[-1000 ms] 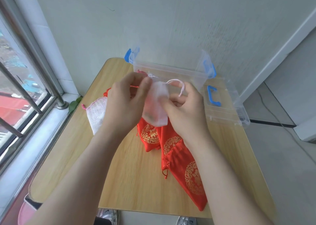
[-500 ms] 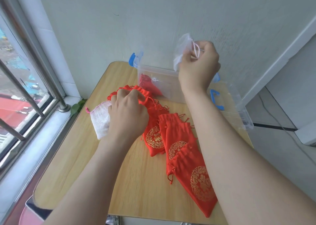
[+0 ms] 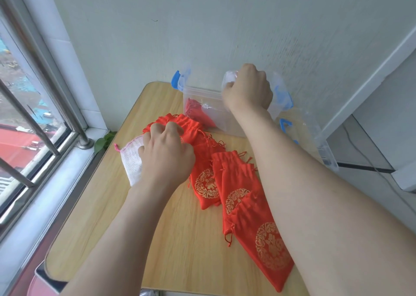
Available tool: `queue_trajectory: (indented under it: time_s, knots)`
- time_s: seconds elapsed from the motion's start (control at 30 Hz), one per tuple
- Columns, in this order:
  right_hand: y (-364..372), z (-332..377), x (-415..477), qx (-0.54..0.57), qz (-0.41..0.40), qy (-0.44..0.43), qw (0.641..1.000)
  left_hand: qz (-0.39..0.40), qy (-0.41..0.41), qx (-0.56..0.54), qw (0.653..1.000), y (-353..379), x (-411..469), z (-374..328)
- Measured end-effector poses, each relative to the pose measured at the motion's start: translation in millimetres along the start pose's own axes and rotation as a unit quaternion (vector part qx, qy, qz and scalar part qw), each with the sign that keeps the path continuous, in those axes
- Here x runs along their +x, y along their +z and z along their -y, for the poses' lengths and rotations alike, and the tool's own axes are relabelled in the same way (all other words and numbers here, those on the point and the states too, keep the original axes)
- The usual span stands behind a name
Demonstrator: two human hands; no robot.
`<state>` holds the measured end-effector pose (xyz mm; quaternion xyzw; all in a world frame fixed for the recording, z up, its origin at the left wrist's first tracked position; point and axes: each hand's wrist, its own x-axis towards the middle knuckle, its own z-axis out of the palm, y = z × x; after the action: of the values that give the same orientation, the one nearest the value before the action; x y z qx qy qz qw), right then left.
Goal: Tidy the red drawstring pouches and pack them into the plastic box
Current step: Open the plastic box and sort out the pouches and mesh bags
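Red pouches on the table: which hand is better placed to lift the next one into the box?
Left. The left hand curls its fingers on the farthest red pouch of the pile, beside the plastic box. The right hand is busy, holding a sheer white pouch over the box.

No readable text; gold emblems (image 3: 271,249) on red pouches (image 3: 247,223) look ornamental.

box (image 3: 198,97) at table's (image 3: 108,205) far edge, by wall | pouches (image 3: 238,190) on table before box | mesh bag (image 3: 132,160) left of pouches
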<state>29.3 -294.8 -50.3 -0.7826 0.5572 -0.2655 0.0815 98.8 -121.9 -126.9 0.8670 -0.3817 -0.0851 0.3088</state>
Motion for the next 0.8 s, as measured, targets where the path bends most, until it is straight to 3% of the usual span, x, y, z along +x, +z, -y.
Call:
queue_trajectory:
  time_s: [0.1,0.2,0.33,0.47,0.6,0.8]
  knots:
    - [6.8,4.1,-6.0,0.044,0.072,-0.050,0.995,0.002,-0.024,0.015,1.000,-1.0,-0.5,1.8]
    - [16.4,4.5,-13.2,0.026,0.077,-0.104,0.991,0.000,-0.027,0.016,1.000,-3.1,-0.4,3.6]
    - [22.1,-6.6,-28.7,0.021,-0.058,-0.160,0.985,0.003,-0.078,0.065,0.995,-6.5,-1.1,4.4]
    - [22.0,-15.0,-65.2,0.118,-0.169,-0.169,0.964,0.021,-0.107,0.087,0.990,0.8,1.1,18.1]
    - [21.2,-21.1,-105.4,0.175,-0.135,-0.128,0.967,0.021,-0.051,0.104,0.993,1.5,-3.4,23.8]
    - [2.8,-32.6,-150.5,0.255,-0.037,-0.031,0.966,0.005,-0.076,0.074,0.994,-5.5,-10.6,26.2]
